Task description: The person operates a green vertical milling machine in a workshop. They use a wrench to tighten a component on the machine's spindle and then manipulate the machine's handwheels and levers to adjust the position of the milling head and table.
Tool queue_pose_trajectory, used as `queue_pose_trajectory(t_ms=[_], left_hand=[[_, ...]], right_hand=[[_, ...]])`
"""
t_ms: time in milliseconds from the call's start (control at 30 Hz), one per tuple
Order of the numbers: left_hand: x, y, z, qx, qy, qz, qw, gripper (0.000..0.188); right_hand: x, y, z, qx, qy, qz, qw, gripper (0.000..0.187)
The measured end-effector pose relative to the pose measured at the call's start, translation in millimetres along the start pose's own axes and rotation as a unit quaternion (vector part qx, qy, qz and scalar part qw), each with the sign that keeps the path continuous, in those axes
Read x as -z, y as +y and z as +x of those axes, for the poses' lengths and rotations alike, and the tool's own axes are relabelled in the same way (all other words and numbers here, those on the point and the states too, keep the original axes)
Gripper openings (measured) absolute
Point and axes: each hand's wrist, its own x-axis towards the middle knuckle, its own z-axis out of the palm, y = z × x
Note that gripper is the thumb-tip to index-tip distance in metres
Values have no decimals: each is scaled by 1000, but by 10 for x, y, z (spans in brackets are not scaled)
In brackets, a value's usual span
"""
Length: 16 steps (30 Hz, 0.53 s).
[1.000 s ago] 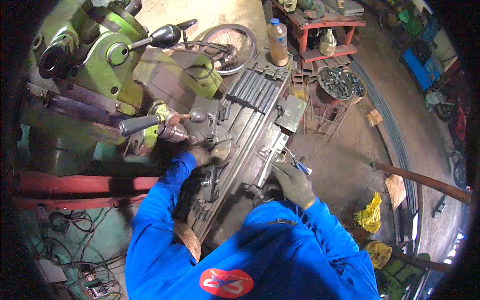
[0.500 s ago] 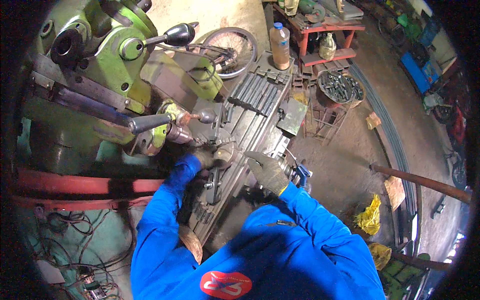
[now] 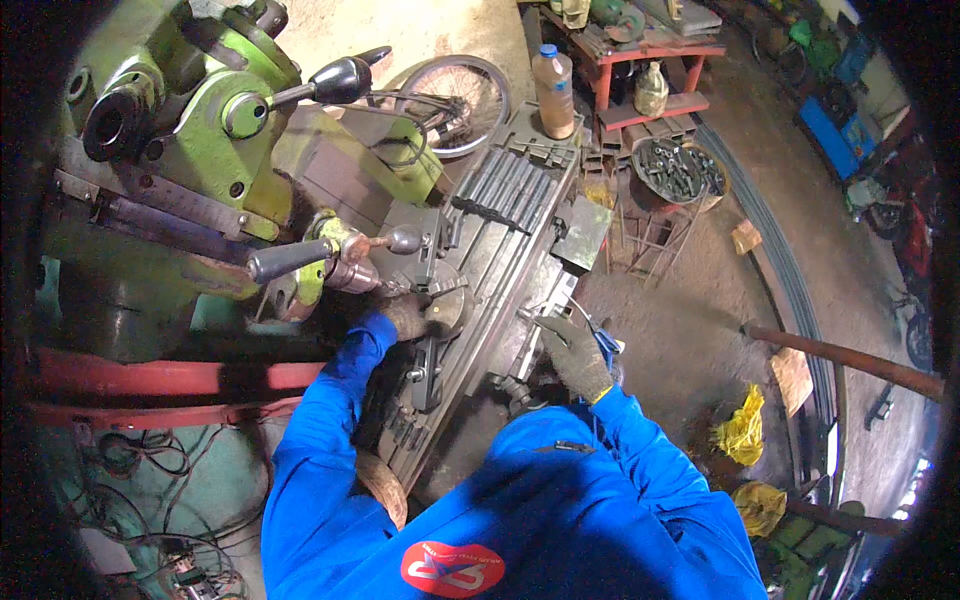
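My left hand, in a dark work glove, is at the round metal fixture on the milling machine's table. Its fingers are bent in beside the drill chuck. A short dark bar shows at the fingertips; whether they grip it is hard to see. My right hand, gloved too, is over the near right side of the table, fingers stretched toward its edge and nothing visible in them. A dark clamp bar stands on the table below the fixture.
Several dark metal bars lie on the table's far end, near a plastic bottle. A lever with a black knob and a grey handle project from the green machine. A bucket of metal parts stands to the right.
My right hand has moved right and toward me, away from the fixture. My left hand has shifted slightly at the fixture, and the dark bar there shows more clearly.
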Motion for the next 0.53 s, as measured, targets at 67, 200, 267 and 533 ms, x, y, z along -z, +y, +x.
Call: queue_pose_trajectory(t_ms=[67,200,267,533], left_hand=[[-80,-82,58,6,6,-16,1000,74],[-142,-158,114,-20,8,-47,999,77],[-163,-182,126,-24,7,-56,998,78],[-18,-38,3,-6,5,-7,1000,84]], right_hand=[[4,51,-48,1,16,-16,1000,34],[19,202,-89,-1,32,-11,999,34],[-16,363,-93,0,50,-8,999,34],[-20,525,-172,-50,17,5,999,37]])
